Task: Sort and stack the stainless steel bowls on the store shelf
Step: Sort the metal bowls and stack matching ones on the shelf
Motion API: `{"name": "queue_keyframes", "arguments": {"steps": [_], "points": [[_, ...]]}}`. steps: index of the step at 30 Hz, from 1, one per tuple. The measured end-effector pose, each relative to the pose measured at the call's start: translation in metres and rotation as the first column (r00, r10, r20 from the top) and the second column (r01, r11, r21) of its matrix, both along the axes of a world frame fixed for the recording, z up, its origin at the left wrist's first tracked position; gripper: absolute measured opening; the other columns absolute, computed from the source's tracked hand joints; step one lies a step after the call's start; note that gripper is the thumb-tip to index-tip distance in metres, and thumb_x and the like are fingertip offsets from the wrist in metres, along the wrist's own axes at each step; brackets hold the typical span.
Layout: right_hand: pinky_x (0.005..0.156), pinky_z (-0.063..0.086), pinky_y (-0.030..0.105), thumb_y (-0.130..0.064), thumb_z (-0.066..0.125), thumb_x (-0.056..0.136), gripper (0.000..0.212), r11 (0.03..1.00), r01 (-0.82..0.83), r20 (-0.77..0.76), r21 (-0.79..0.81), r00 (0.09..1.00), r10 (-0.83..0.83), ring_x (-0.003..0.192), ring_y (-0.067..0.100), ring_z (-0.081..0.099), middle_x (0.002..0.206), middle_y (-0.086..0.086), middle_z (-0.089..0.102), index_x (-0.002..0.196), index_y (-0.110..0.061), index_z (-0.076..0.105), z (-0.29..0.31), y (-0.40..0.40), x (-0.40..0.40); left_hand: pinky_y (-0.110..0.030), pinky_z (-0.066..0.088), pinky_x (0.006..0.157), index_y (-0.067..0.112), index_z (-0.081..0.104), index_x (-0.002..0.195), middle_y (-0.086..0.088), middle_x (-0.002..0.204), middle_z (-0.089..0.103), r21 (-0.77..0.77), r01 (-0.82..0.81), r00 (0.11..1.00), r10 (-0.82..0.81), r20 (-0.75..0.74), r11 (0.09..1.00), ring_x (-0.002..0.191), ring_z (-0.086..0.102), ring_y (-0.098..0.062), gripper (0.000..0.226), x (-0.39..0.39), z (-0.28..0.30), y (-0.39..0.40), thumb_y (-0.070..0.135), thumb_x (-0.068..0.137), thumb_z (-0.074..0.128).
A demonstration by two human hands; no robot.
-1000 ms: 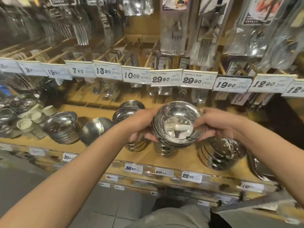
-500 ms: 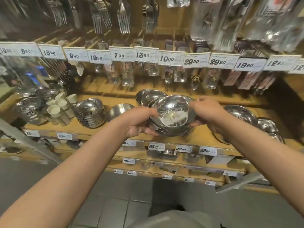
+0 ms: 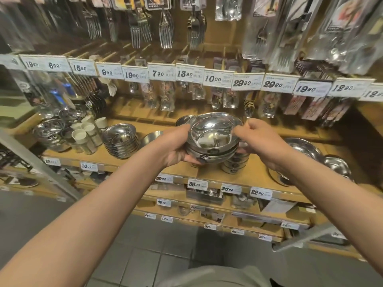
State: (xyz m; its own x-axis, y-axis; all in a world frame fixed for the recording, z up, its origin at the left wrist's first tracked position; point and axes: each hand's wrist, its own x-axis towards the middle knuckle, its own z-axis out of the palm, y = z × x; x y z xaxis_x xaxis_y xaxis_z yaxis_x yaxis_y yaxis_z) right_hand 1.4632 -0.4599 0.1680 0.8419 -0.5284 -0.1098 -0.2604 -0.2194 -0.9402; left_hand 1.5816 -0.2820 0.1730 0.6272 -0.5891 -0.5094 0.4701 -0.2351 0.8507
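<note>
Fingers of your left hand (image 3: 178,148) curl around the side of the nested stack of steel bowls (image 3: 213,141), and your right hand (image 3: 257,139) pinches its rim. Since a second ago, you turned the stack from tilted toward you to nearly level, lower over the wooden shelf (image 3: 116,160). It hangs above the shorter bowl pile (image 3: 235,164), so I judge stacking comes next.
</note>
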Motion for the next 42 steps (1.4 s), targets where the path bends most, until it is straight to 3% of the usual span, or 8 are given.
{"name": "queue_keyframes", "arguments": {"steps": [4,10,15,21,25,28,37,42], "points": [[0.076,0.057,0.05,-0.023,0.082,0.078,0.039,0.998,-0.018,-0.016,-0.066,1.0,0.017,0.078,0.025,0.06,0.08,0.004,0.052,0.083,-0.019,0.043,-0.004,-0.009,-0.009,-0.043,0.062,0.05,0.012,0.058,0.112,-0.016,0.096,0.075,0.069,0.039,0.999,-0.042,0.03,0.997,0.072,0.075,-0.028,0.024,-0.008,0.006,-0.006,0.031,0.107,0.045],[0.041,0.041,0.012,-0.023,0.079,0.083,0.029,0.996,-0.061,0.058,-0.068,0.996,0.065,0.048,-0.003,0.052,0.068,-0.007,0.053,0.087,-0.019,0.05,-0.011,-0.013,-0.004,-0.041,0.063,0.063,-0.003,0.059,0.095,-0.013,0.065,0.073,0.197,-0.026,0.988,-0.005,0.157,0.98,0.064,0.072,-0.027,0.011,-0.025,0.003,-0.003,-0.007,0.093,0.048],[0.072,0.058,0.032,-0.031,0.063,0.094,0.018,0.995,-0.103,0.057,0.02,0.993,0.101,0.08,0.016,0.059,0.091,0.001,0.057,0.087,-0.017,0.054,-0.018,0.002,0.006,-0.038,0.062,0.063,0.001,0.056,0.087,-0.007,0.054,0.07,0.252,-0.174,0.973,0.127,0.191,0.952,0.052,0.071,-0.019,0.017,-0.036,-0.001,0.016,-0.003,0.095,0.042],[0.075,0.051,0.038,-0.021,0.061,0.087,0.005,0.987,-0.158,0.08,0.009,0.984,0.157,0.066,0.012,0.05,0.059,-0.016,0.055,0.087,-0.022,0.056,-0.025,0.028,0.02,-0.042,0.065,0.068,0.002,0.065,0.091,-0.013,0.077,0.077,0.255,-0.27,0.955,0.223,0.198,0.929,0.075,0.076,-0.026,0.013,-0.032,-0.003,0.044,-0.001,0.091,0.052],[0.078,0.05,0.032,-0.027,0.063,0.085,0.023,0.98,-0.196,0.098,-0.012,0.976,0.197,0.085,0.006,0.064,0.092,-0.014,0.068,0.106,-0.032,0.058,-0.02,0.047,0.027,-0.048,0.063,0.079,0.003,0.062,0.111,-0.016,0.092,0.078,0.228,-0.264,0.959,0.23,0.166,0.937,0.083,0.077,-0.028,0.026,-0.026,-0.002,0.064,0.007,0.097,0.041],[0.06,0.048,0.017,-0.024,0.064,0.086,0.019,0.975,-0.209,0.095,-0.075,0.972,0.216,0.065,-0.008,0.063,0.077,-0.02,0.07,0.102,-0.034,0.063,-0.015,0.061,0.033,-0.046,0.063,0.069,0.006,0.063,0.122,-0.018,0.105,0.076,0.163,-0.3,0.949,0.277,0.152,0.94,0.082,0.076,-0.028,0.036,-0.02,0.0,0.078,0.021,0.102,0.036],[0.041,0.033,0.011,-0.01,0.063,0.076,0.009,0.977,-0.165,0.046,-0.134,0.984,0.172,0.039,0.001,0.039,0.043,-0.015,0.049,0.074,-0.011,0.071,-0.007,0.126,0.071,-0.045,0.063,0.055,0.002,0.063,0.12,-0.017,0.091,0.075,0.169,-0.257,0.965,0.245,0.09,0.952,0.072,0.075,-0.028,0.03,0.02,0.004,0.141,0.014,0.104,0.041],[0.051,0.037,0.019,-0.016,0.06,0.066,0.028,0.976,-0.121,0.036,-0.181,0.991,0.13,0.058,0.013,0.037,0.058,0.002,0.04,0.074,0.01,0.06,-0.01,0.164,0.099,-0.049,0.063,0.054,0.005,0.062,0.117,-0.02,0.1,0.075,0.156,-0.227,0.974,0.223,0.048,0.961,0.076,0.075,-0.03,0.028,0.049,-0.001,0.178,0.012,0.105,0.038]]}}
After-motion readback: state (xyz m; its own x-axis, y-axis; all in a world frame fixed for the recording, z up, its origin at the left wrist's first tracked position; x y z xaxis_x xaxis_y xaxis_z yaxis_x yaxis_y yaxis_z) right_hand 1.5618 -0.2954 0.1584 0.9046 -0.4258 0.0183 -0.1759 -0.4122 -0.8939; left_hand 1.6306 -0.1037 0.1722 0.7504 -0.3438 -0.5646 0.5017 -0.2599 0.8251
